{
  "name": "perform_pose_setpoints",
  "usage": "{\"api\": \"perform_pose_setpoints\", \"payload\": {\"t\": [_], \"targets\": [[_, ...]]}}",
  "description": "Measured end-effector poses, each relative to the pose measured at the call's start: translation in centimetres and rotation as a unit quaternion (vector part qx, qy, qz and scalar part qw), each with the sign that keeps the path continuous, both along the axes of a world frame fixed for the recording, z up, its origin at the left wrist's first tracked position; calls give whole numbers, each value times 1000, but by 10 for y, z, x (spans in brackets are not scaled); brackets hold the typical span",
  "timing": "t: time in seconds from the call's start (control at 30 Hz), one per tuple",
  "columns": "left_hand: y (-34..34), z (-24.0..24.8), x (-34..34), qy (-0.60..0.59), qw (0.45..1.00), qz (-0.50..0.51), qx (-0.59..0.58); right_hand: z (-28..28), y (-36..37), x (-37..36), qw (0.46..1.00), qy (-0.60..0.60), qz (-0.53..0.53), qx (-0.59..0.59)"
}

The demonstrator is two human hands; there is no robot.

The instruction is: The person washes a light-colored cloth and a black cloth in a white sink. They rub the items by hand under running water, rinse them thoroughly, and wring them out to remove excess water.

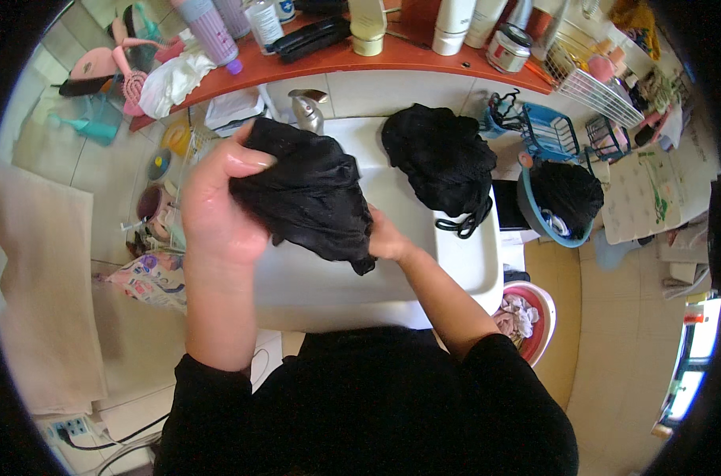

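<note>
A wet-looking black cloth garment [309, 186] is bunched between my two hands above the white sink [337, 289]. My left hand [224, 194] grips its left end, thumb on top and fingers hidden beneath the fabric. At its lower right end, my right hand [387, 238] is closed on it, the fingertips mostly covered by cloth. What kind of garment it is does not show. Behind it stands the metal faucet [307, 109]. A second black garment [441, 159] lies crumpled on the sink's right ledge, with a looped black cord [465, 224] hanging from it.
A red shelf [329, 70] with bottles, jars and a black case runs above the sink. At the right sits a blue basin [527, 198] holding black cloth. Below it, a pink-and-white tub [544, 317] contains light clothes. A towel [43, 293] hangs at far left.
</note>
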State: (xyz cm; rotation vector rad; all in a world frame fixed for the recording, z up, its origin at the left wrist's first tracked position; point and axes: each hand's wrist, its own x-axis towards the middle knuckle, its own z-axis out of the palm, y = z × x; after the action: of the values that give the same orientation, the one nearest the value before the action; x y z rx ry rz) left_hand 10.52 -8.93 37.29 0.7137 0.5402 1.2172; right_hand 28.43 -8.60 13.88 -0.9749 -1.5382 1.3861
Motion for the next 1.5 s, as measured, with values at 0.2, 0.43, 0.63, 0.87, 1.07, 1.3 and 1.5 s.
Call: {"api": "perform_pose_setpoints", "payload": {"t": [0.2, 0.43, 0.63, 0.87, 1.07, 1.3, 1.5], "targets": [[17, -29, -65, 42, 987, 145, -46, 81, 14, 44, 992, -61, -85, -71], [50, -179, -114, 403, 909, 11, -109, 101, 45, 42, 980, -193, -15, 39], [61, -289, -100, 854, 514, 70, 53, 14, 42, 31, 897, -407, -98, 142], [13, -372, -28, 847, 471, -68, 236, -56, -11, 5, 865, -65, 33, -496], [35, -352, -54, 861, 481, 58, 155, -98, -18, 10, 792, -13, -85, -604], [45, -349, -67, 851, 492, -13, 184, -120, 23, 41, 910, -183, -358, -102], [26, -345, -36, 766, 572, -146, 254, -88, -6, 0, 812, 32, -125, -569]]}}
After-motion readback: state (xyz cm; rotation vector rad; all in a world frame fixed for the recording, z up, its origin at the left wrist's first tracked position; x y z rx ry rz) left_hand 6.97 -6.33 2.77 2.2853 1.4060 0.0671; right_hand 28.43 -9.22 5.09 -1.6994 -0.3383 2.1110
